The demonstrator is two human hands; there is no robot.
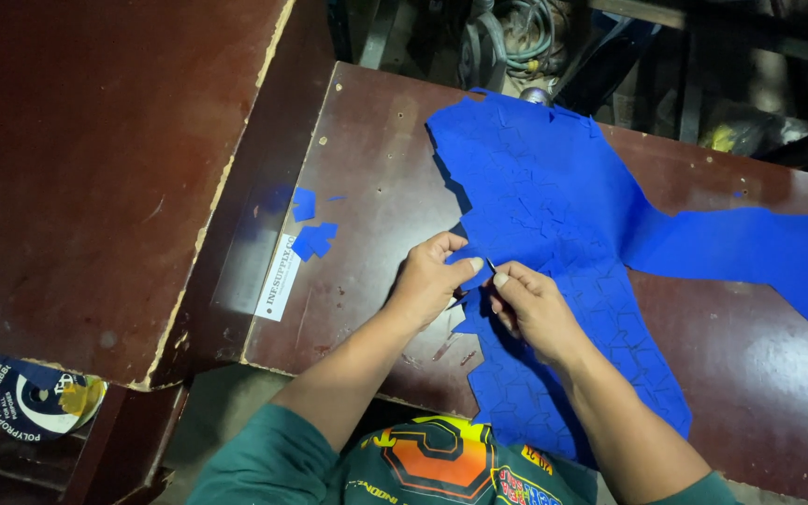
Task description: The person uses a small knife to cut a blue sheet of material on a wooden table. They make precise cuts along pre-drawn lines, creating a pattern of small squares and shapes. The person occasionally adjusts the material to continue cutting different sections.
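My left hand [427, 281] pinching the blue sheet's [554, 215] edge, right hand [535, 309] fingers gripping it alongside, brown worktop [367, 178] beneath, blue scraps [312, 234] nearby

bare tabletop [367, 178] left of blue sheet [554, 215], small scraps [312, 234] there, perhaps loose

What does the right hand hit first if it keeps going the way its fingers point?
Probably the left hand. The right hand points up-left across the blue sheet, and their fingertips nearly meet on the sheet's edge; depth is unclear.
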